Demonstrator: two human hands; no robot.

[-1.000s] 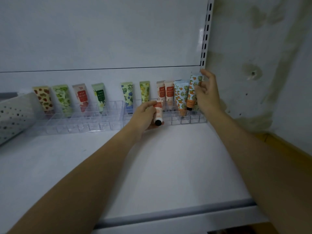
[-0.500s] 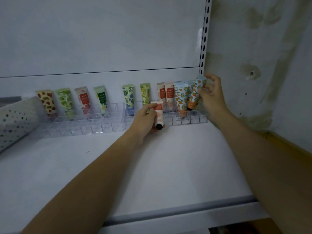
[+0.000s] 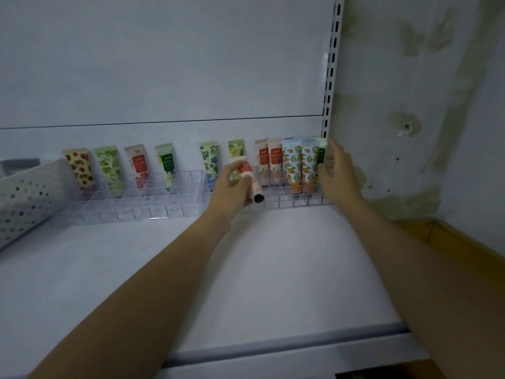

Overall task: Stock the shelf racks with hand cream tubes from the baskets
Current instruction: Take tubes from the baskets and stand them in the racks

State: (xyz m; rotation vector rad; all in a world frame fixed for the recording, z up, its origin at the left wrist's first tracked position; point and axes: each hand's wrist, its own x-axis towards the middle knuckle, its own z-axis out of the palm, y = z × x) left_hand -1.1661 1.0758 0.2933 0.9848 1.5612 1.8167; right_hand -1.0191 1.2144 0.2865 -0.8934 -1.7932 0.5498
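Note:
Two clear racks, the left rack and the right rack, stand at the back of the white shelf. Hand cream tubes stand in them. My left hand grips a peach tube with a black cap, tilted cap-down in front of the right rack. My right hand is at the right rack's far end with relaxed fingers, next to two orange-patterned tubes and a dark green tube. It holds nothing.
A white perforated basket sits at the left, tilted against the left rack's end. A slotted shelf upright and a stained wall close off the right side. The shelf's front lip runs below my arms.
My right hand lowered the orange-patterned tube into the rack beside the matching one and let go. My left hand kept the peach tube and lifted it slightly.

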